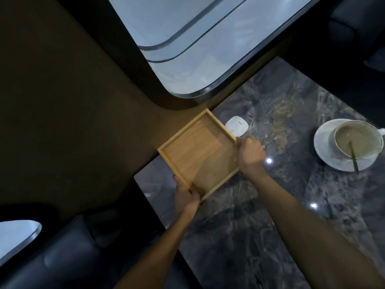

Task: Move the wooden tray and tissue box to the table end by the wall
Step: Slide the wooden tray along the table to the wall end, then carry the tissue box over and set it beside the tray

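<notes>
Both grips closed on the wooden tray (196, 154): left hand (186, 197) near corner, right hand (250, 152) far edge; arms outstretched.

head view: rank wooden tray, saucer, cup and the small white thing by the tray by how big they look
1. wooden tray
2. saucer
3. cup
4. small white object, partly hidden behind the tray, so its full size is unsure
</notes>
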`<state>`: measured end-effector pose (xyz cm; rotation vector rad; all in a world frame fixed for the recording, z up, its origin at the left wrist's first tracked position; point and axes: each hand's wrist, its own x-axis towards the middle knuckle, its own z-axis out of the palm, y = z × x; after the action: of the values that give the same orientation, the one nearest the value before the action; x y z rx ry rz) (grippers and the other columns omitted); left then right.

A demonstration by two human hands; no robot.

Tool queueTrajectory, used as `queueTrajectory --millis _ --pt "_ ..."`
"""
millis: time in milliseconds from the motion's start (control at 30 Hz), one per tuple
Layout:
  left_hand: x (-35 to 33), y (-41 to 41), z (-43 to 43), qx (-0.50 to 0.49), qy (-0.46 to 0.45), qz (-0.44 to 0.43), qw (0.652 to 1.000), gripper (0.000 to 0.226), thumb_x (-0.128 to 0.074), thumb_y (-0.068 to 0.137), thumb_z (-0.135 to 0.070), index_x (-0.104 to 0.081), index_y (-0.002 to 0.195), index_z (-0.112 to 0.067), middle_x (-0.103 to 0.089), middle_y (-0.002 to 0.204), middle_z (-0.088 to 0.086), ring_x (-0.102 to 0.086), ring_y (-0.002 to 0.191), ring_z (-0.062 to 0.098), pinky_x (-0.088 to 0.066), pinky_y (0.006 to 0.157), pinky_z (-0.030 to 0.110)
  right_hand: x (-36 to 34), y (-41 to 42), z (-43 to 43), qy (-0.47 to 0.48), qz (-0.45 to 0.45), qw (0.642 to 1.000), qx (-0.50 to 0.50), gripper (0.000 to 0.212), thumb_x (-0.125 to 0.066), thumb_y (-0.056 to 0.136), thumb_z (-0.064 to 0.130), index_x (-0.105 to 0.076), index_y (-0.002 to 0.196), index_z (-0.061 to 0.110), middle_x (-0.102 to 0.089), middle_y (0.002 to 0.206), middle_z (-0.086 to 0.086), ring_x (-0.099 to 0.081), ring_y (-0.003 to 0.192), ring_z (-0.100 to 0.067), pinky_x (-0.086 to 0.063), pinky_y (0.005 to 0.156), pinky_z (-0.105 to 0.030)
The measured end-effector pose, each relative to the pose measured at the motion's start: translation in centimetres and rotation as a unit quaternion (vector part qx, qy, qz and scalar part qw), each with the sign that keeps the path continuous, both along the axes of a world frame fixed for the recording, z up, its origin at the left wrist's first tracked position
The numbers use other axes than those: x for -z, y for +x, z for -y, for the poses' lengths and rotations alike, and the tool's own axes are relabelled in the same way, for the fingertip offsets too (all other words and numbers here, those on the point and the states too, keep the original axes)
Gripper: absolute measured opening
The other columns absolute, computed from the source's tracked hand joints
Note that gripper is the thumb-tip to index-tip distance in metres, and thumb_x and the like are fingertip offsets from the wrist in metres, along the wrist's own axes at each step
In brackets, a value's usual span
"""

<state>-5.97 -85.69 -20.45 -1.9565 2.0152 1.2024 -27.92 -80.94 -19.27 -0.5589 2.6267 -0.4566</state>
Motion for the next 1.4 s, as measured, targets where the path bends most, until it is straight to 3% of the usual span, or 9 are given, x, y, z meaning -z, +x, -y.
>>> queueTrajectory --millis 167,267,367,500,667,867,1133,1267,1400 --pt "-1.6 -0.4 -0.1 -0.006 0.031 -0.047 0.998 0.078 -0.05 0.087 -0.002 -0.01 0.154 -0.01 -0.052 0.135 0.013 -0.06 0.108 0.031 -0.052 0.093 0.035 -0.4 0.0 0.1 -0.002 0.033 0.999 0.025 0.03 -0.048 0.097 0.024 -0.071 0.113 0.014 -0.061 0.113 -0.013 -0.061 0.108 -0.034 -0.05 0.086 -0.041" --pt "-4.2 -1.4 0.3 -0.041 0.125 -0.024 0.991 0.08 -0.049 0.095 -0.009 0.003 0.155 -0.015 -0.044 0.143 0.015 -0.065 0.1 0.037 -0.06 0.082 0.046 -0.6 -0.2 -0.5 -0.045 0.09 0.995 0.021 0.029 -0.05 0.096 0.024 -0.071 0.115 0.017 -0.065 0.117 -0.016 -0.061 0.111 -0.035 -0.049 0.09 -0.039" --pt "-6.6 -1.9 0.2 -0.026 0.123 -0.041 0.991 0.09 -0.057 0.094 -0.027 0.007 0.155 -0.013 -0.027 0.157 0.017 -0.045 0.134 0.035 -0.045 0.107 0.039 -1.0 -0.5 -1.3 -0.1 0.149 0.984 0.017 0.046 -0.055 0.096 0.035 -0.056 0.137 0.014 -0.063 0.128 -0.019 -0.058 0.12 -0.035 -0.044 0.1 -0.04" --pt "-9.2 -1.5 0.3 0.052 0.094 -0.018 0.994 0.088 -0.054 0.094 -0.025 0.01 0.155 -0.024 -0.002 0.161 0.014 -0.025 0.145 0.033 -0.035 0.112 0.039 -2.6 1.3 -2.4 -0.1 0.133 0.986 -0.017 0.065 -0.062 0.092 0.04 -0.041 0.148 0.016 -0.052 0.137 -0.023 -0.049 0.128 -0.038 -0.036 0.111 -0.044" --pt "-12.3 0.5 -1.0 0.231 -0.068 0.051 0.969 0.083 -0.054 0.088 -0.018 -0.002 0.151 -0.034 -0.016 0.147 0.005 -0.046 0.121 0.035 -0.049 0.097 0.048 -6.0 5.3 -4.4 -0.085 0.113 0.985 -0.102 0.062 -0.061 0.091 0.043 -0.045 0.145 0.016 -0.05 0.144 -0.018 -0.047 0.132 -0.035 -0.035 0.11 -0.039" --pt "-16.5 1.0 -2.7 0.385 -0.193 0.108 0.896 0.047 -0.044 0.092 -0.019 -0.036 0.139 -0.014 -0.039 0.135 0.014 -0.048 0.121 0.036 -0.048 0.092 0.049 -10.9 8.2 -7.6 -0.116 0.135 0.976 -0.128 0.062 -0.061 0.092 0.041 -0.046 0.145 0.012 -0.054 0.141 -0.017 -0.051 0.13 -0.031 -0.039 0.107 -0.036" --pt "-20.3 0.8 -10.1 0.371 -0.211 0.02 0.904 0.035 -0.043 0.089 -0.017 -0.054 0.122 -0.012 -0.06 0.121 0.015 -0.057 0.113 0.037 -0.049 0.089 0.049 -16.3 10.5 -17.1 -0.23 0.143 0.962 -0.02 0.05 -0.055 0.092 0.048 -0.061 0.132 0.018 -0.065 0.133 -0.007 -0.06 0.123 -0.023 -0.046 0.102 -0.035" --pt "-21.3 0.9 -15.7 0.429 -0.244 0.021 0.87 0.036 -0.042 0.089 -0.016 -0.056 0.121 -0.01 -0.061 0.115 0.016 -0.059 0.106 0.039 -0.05 0.082 0.047 -17.2 11.1 -25.2 -0.236 0.13 0.963 0.027 0.057 -0.055 0.09 0.053 -0.057 0.137 0.02 -0.057 0.143 -0.002 -0.054 0.131 -0.021 -0.043 0.11 -0.043" --pt "-22.2 0.7 -23.0 0.484 -0.25 0.033 0.838 0.038 -0.043 0.089 -0.015 -0.057 0.125 -0.01 -0.062 0.122 0.016 -0.06 0.11 0.039 -0.049 0.087 0.046 -17.3 12.0 -34.4 -0.227 0.099 0.967 0.063 0.053 -0.058 0.09 0.049 -0.059 0.135 0.021 -0.055 0.144 0.001 -0.049 0.135 -0.017 -0.036 0.115 -0.034"
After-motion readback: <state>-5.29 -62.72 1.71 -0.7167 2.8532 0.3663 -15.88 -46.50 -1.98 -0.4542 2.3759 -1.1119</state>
